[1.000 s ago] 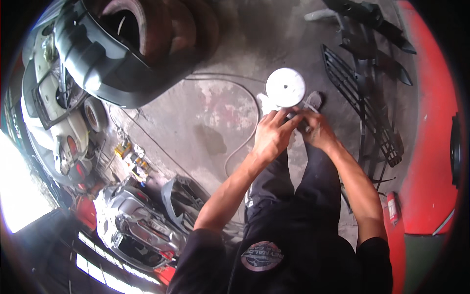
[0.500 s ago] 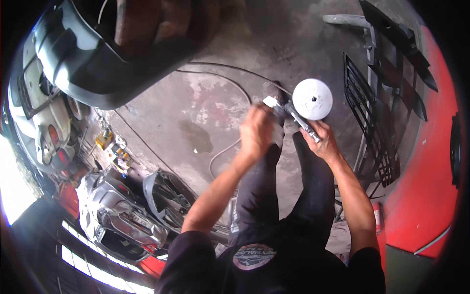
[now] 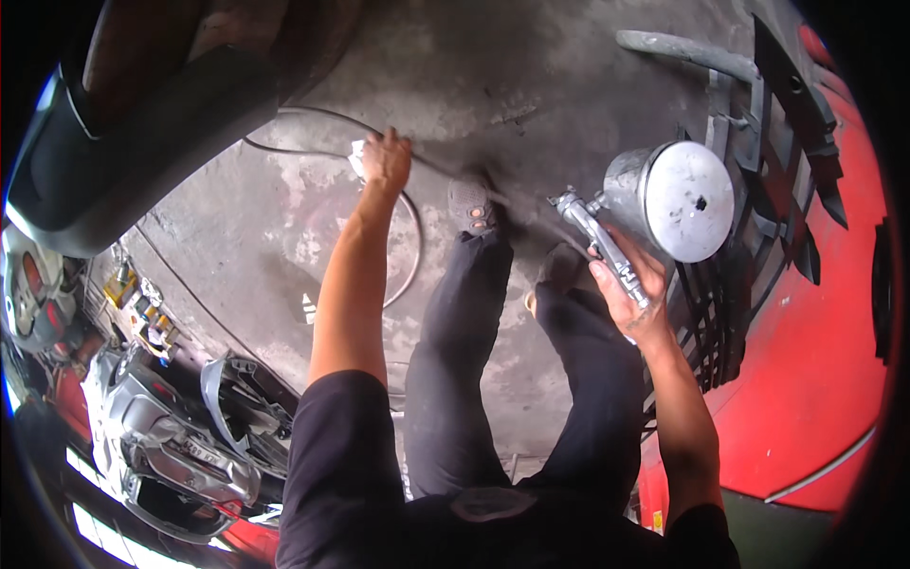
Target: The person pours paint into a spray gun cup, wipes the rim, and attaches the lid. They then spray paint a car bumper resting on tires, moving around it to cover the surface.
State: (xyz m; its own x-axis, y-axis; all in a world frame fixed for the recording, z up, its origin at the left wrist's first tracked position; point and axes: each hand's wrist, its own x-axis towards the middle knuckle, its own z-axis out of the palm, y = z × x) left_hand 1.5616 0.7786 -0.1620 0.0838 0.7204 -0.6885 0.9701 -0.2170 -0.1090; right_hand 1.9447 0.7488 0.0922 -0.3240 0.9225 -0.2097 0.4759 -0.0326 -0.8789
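My right hand [image 3: 640, 308] is wrapped round the handle of a metal spray gun [image 3: 599, 234]. On the gun's right side sits its round silver cup [image 3: 690, 201], with a whitish lid turned toward me. My left hand [image 3: 388, 163] is stretched out far ahead over the floor, fingers curled. A crumpled white piece of cloth or paper [image 3: 357, 157] sticks out at its left side. Right behind that hand runs a thin grey hose [image 3: 332, 116]; whether the fingers touch it I cannot tell.
Black grille and trim parts [image 3: 758, 190] hang on a metal stand at the right, before a red panel [image 3: 806, 408]. A dark bumper [image 3: 142, 152] juts in at the upper left. Silver car parts [image 3: 161, 427] lie at the lower left. The hose loops across the concrete floor [image 3: 474, 85].
My left hand has moved from beside the spray gun out to the left and farther ahead. The spray gun has shifted right, and its cup now shows its side.
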